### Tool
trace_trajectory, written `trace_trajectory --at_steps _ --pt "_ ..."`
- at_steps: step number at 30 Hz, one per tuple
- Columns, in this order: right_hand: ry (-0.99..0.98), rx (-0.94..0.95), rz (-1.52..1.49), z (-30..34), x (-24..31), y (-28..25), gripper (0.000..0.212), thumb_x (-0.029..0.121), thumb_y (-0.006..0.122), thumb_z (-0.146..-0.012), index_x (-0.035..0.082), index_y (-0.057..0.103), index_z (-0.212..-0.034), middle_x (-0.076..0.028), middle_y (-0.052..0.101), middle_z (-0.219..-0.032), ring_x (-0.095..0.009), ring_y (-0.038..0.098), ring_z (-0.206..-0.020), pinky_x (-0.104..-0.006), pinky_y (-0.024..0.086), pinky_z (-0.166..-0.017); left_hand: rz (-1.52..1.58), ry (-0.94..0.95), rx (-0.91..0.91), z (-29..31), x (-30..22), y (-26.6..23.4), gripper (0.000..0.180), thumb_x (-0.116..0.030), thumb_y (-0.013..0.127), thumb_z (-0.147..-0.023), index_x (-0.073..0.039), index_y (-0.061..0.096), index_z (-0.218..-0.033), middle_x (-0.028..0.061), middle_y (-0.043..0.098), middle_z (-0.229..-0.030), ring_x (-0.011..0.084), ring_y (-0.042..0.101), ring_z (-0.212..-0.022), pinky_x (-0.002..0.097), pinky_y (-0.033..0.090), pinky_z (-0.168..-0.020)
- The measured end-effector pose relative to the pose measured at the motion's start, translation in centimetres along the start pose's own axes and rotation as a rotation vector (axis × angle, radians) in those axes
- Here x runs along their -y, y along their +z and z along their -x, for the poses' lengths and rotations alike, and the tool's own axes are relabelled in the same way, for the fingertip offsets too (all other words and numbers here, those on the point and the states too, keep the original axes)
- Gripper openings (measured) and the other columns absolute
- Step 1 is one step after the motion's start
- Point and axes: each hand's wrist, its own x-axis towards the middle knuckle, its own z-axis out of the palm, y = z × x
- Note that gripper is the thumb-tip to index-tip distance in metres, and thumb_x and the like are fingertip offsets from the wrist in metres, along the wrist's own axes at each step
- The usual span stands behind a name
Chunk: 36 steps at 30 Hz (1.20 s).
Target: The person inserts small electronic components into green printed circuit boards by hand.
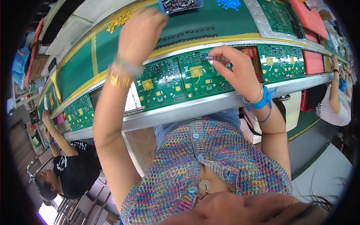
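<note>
My right hand (240, 69) is over a green circuit board (195, 84) on the metal rail. Thumb and forefinger pinch a small silvery electronic component (210, 58) just above the board's upper right part, too small to name more closely. My left hand (140, 33) is raised over the far side of the green bench, between a heap of yellow disc-shaped components (119, 21) and a blue bin (164, 8) of dark parts. Its fingers are bent away and slightly blurred, so whatever they hold is hidden. Another circuit board (159, 80) lies beside the first, near my left forearm.
Rows of black components (186, 36) lie beyond the rail (187, 108). Blue components (228, 4) are heaped at the far side. More boards sit along the rail to the right (283, 63) and left (79, 112). Co-workers (77, 161) sit at both sides.
</note>
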Motion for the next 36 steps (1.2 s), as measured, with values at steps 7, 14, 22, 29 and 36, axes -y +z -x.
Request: trace_trajectory --at_steps 7,14,22,29,36 --pt "0.265 -0.075 -0.241 3.2 -0.8 -1.5 0.019 0.006 0.063 -0.084 0.003 0.062 -0.103 -0.007 0.066 -0.086 -0.012 0.063 -0.074 -0.0240 0.050 -0.064 0.237 0.338 -0.067 -7.4 5.0 8.4 0.015 -0.015 0.065 -0.075 -0.008 0.069 -0.088 0.0150 0.066 -0.079 0.0313 0.064 -0.076 0.0411 0.051 -0.070" --pt "0.263 -0.141 -0.260 4.3 -2.0 -1.8 0.017 0.009 0.065 -0.085 0.002 0.063 -0.100 -0.007 0.068 -0.085 -0.009 0.063 -0.068 -0.0225 0.049 -0.061 -0.156 0.029 0.327 -9.0 3.6 9.2 0.014 -0.011 0.058 -0.076 -0.009 0.069 -0.084 0.0163 0.065 -0.078 0.0306 0.064 -0.076 0.0417 0.052 -0.068" --pt "0.016 -0.045 0.251 5.0 -1.9 -2.9 0.013 0.009 0.068 -0.076 0.006 0.063 -0.087 -0.007 0.057 -0.080 -0.024 0.057 -0.075 -0.0344 0.046 -0.066 0.275 -0.020 -0.158 -7.3 2.4 7.0 0.011 -0.010 0.063 -0.077 -0.004 0.069 -0.085 0.0176 0.065 -0.080 0.0292 0.064 -0.075 0.0371 0.052 -0.069" --pt "-0.083 0.093 0.357 5.9 -2.1 -2.2 0.012 0.010 0.069 -0.072 0.007 0.062 -0.082 -0.006 0.054 -0.084 -0.026 0.053 -0.081 -0.0361 0.045 -0.072 2.096 -0.791 0.212 0.4 -1.0 2.4 0.021 -0.015 0.059 -0.091 -0.002 0.060 -0.106 0.0030 0.061 -0.091 0.0144 0.060 -0.085 0.0238 0.054 -0.074" --pt "-0.096 0.110 0.389 5.6 -2.1 -1.9 0.013 0.010 0.069 -0.072 0.007 0.062 -0.082 -0.006 0.054 -0.084 -0.025 0.052 -0.082 -0.0362 0.045 -0.072 2.191 -1.000 0.392 7.6 -4.1 1.6 0.025 -0.020 0.056 -0.093 -0.003 0.054 -0.112 0.0020 0.057 -0.094 0.0082 0.057 -0.082 0.0190 0.051 -0.071"
